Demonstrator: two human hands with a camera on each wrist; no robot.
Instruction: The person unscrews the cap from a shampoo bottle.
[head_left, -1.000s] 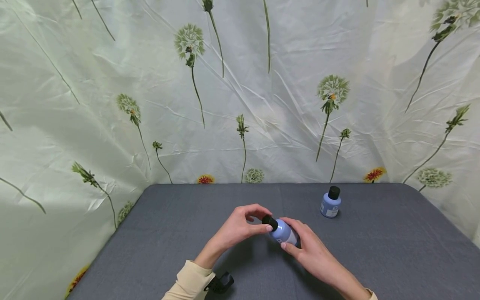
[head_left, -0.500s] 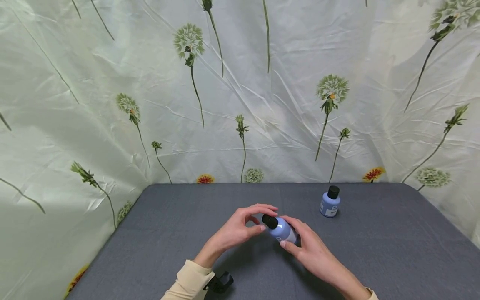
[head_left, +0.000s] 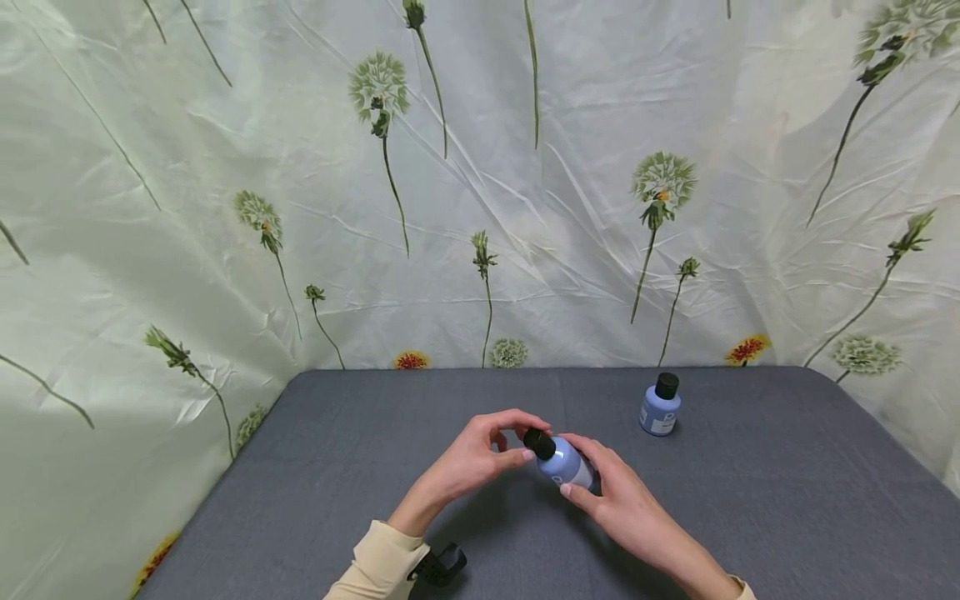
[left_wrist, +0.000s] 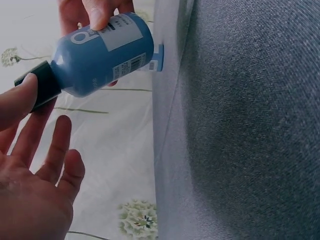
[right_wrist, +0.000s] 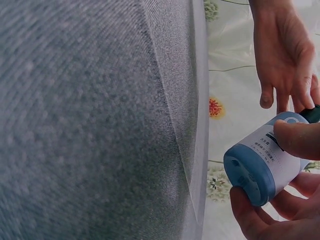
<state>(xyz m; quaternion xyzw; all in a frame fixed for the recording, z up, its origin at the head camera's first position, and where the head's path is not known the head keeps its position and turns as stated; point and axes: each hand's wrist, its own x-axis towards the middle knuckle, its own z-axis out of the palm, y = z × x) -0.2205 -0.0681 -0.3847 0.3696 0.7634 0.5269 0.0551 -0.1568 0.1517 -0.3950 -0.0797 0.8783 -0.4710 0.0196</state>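
A small blue bottle with a white label is held tilted above the table, its black cap pointing up and to the left. My right hand grips the bottle's body, thumb on the near side and fingers round the far side. With thumb and fingers, my left hand pinches the cap; in the left wrist view the thumb lies on it and the other fingers spread below. The right wrist view shows the bottle's base and the label's small print.
A second blue bottle with a black cap stands upright toward the back right of the grey cloth-covered table. Behind the table hangs a pale curtain with dandelion prints. A black strap is on the left wrist.
Half a second ago the left fingers were loosened from the cap; now they have closed on it again. The right hand and the bottle stay nearly in place.
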